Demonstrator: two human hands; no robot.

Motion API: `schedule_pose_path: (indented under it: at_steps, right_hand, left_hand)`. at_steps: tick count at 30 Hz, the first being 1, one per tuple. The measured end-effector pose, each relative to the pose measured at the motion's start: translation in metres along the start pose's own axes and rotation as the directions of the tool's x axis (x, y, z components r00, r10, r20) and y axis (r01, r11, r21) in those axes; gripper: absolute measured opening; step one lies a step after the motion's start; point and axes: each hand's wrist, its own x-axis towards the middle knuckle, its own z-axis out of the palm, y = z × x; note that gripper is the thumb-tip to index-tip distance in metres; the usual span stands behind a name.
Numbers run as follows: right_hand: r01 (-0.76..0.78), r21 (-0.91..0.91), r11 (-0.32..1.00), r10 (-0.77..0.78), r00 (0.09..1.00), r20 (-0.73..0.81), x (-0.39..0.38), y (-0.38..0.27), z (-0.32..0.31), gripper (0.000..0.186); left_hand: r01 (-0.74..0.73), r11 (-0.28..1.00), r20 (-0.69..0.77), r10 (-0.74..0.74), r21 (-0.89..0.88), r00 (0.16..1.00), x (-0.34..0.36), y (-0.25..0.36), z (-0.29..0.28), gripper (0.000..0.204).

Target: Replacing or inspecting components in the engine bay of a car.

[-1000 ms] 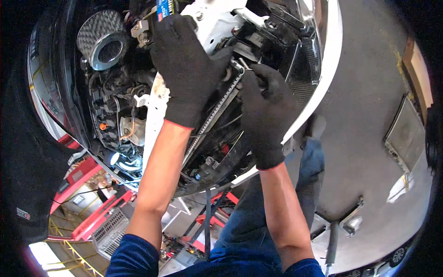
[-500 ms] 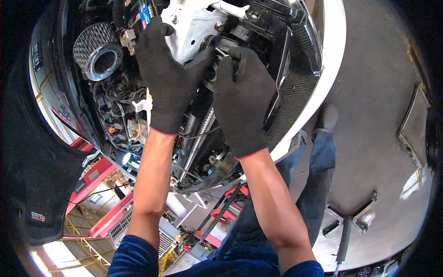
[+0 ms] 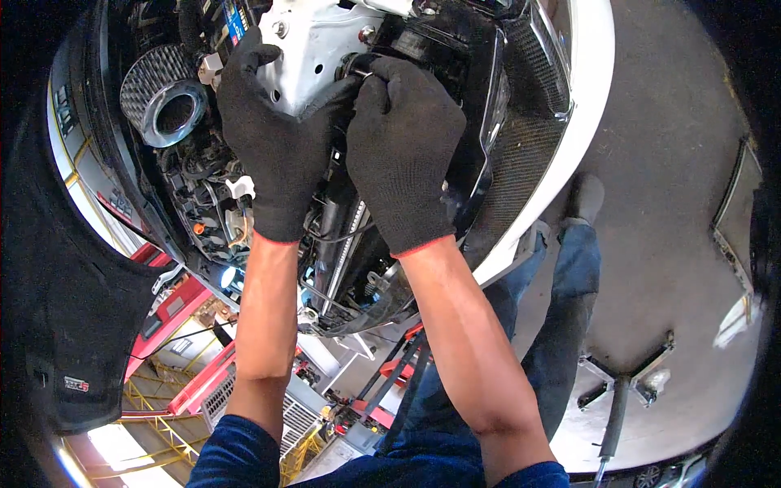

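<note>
My left hand (image 3: 272,150), in a black glove, spreads over the white metal bracket (image 3: 313,41), fingers bent and apart, thumb stretched toward a dark round fitting (image 3: 350,67). My gloved right hand (image 3: 403,142) is beside it, thumb and forefinger closed on a small silver metal piece (image 3: 366,75) at that fitting; its far end is hidden. The radiator strip (image 3: 350,236) runs below between my wrists. A mesh air filter (image 3: 153,85) with a chrome ring sits at the left, near a blue-labelled part (image 3: 234,20).
The car's white body edge (image 3: 594,73) curves around the right. A black cover (image 3: 61,325) lies at the left. Red equipment (image 3: 390,370) stands below. On the grey floor (image 3: 659,179) are a flat panel (image 3: 732,211) and a forked metal stand (image 3: 622,378).
Both hands have moved up and left in the view. My right hand has gone from the radiator strip's upper end to the fitting below the white bracket, still pinching the small piece.
</note>
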Motion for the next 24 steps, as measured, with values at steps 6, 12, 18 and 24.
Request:
schedule_pose_path:
  at_steps: [6, 12, 18, 24]
  right_hand:
    - [0.010, 0.054, 0.999, -0.006, 0.998, -0.065, 0.000, 0.004, 0.007, 0.016]
    - [0.092, -0.027, 0.995, -0.093, 0.994, -0.057, 0.004, 0.006, 0.009, 0.016]
    - [-0.017, 0.001, 1.000, 0.017, 0.998, -0.053, 0.003, -0.008, 0.004, 0.020]
    - [-0.283, 0.182, 0.942, 0.287, 0.958, 0.006, 0.003, -0.015, 0.002, 0.016]
  left_hand:
    - [0.041, 0.999, 0.014, -0.041, -0.007, 0.999, 0.001, 0.002, 0.002, 0.078]
    - [0.075, 0.996, 0.011, -0.075, -0.055, 0.997, 0.003, 0.005, 0.001, 0.081]
    - [0.156, 0.988, 0.032, -0.155, -0.018, 0.987, 0.000, 0.004, 0.001, 0.081]
    - [0.223, 0.975, 0.004, -0.224, 0.020, 0.975, -0.005, 0.009, 0.002, 0.085]
